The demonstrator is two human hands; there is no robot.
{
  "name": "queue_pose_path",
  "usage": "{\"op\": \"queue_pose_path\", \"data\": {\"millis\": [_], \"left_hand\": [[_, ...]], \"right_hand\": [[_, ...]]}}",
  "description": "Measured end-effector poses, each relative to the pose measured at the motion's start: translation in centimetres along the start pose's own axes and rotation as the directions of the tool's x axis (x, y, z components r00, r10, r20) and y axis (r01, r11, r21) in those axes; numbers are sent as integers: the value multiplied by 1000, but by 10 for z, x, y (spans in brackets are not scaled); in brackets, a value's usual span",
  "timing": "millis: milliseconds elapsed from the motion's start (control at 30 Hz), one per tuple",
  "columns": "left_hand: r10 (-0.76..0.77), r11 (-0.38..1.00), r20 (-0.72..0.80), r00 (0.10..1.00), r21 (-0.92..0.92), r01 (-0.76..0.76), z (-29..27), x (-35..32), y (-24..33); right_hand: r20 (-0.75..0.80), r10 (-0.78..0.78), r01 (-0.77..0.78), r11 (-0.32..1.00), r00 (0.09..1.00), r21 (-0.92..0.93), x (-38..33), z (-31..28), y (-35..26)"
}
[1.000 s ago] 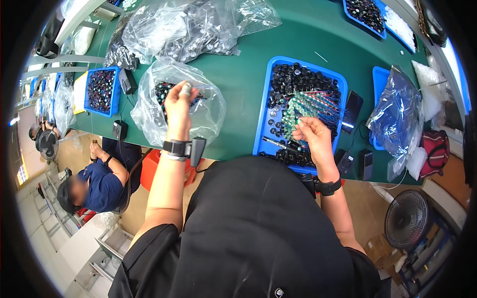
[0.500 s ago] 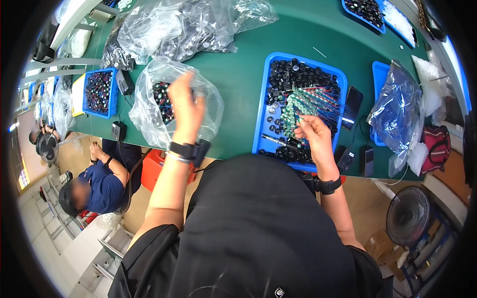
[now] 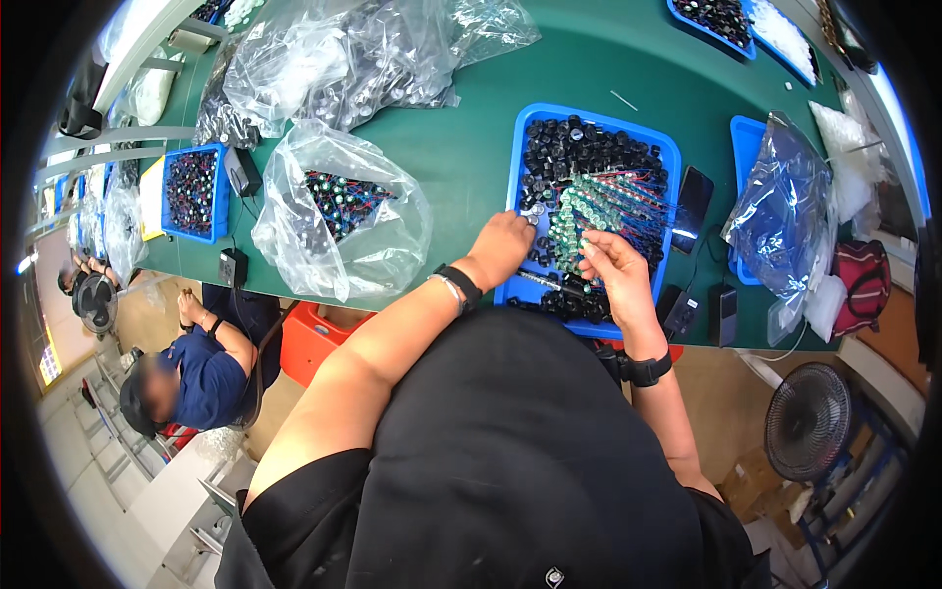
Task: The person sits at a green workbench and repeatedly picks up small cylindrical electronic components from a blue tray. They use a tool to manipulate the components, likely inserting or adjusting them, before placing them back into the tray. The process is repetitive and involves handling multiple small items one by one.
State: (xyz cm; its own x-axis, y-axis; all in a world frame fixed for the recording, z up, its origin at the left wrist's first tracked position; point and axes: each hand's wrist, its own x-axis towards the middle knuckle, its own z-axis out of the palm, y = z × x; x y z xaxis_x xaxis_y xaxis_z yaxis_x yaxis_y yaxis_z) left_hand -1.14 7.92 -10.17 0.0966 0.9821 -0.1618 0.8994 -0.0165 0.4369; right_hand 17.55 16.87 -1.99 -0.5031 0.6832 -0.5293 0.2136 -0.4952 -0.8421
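A blue tray (image 3: 671, 152) in front of me holds many round black caps (image 3: 569, 147) and a bundle of small green circuit boards (image 3: 579, 211) with red and blue wires. My left hand (image 3: 502, 247) reaches over the tray's left rim, its fingers closed beside a few caps with pale insides (image 3: 535, 218). What those fingers grip, if anything, is hidden. Over the tray's near right part, my right hand (image 3: 618, 270) is closed in a pinch at the edge of the bundle. A small greenish circuit board shows at its fingertips. A dark pen-like stick (image 3: 542, 281) lies among the nearer caps.
Left of the tray lies an open clear bag (image 3: 392, 250) of wired black parts. Larger filled bags (image 3: 343, 59) lie behind it. A phone (image 3: 693, 196), black boxes (image 3: 722, 312) and a bag-covered blue tray (image 3: 746, 147) are rightward. A seated person (image 3: 211, 363) is at left.
My left hand has left the clear bag and moved right to the blue tray's left rim, its fingers now closed. My right hand stays pinched at nearly the same place.
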Motion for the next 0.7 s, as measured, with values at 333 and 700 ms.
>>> {"op": "queue_pose_path", "data": {"millis": [333, 700], "left_hand": [[-193, -102, 291, 937, -956, 276, -72, -10, 10], [-249, -43, 267, 931, -963, 264, -84, -21, 29]], "right_hand": [[138, -41, 32, 997, 990, 68, 3, 24, -17], [94, -91, 93, 996, 991, -10, 5, 41, -18]]}}
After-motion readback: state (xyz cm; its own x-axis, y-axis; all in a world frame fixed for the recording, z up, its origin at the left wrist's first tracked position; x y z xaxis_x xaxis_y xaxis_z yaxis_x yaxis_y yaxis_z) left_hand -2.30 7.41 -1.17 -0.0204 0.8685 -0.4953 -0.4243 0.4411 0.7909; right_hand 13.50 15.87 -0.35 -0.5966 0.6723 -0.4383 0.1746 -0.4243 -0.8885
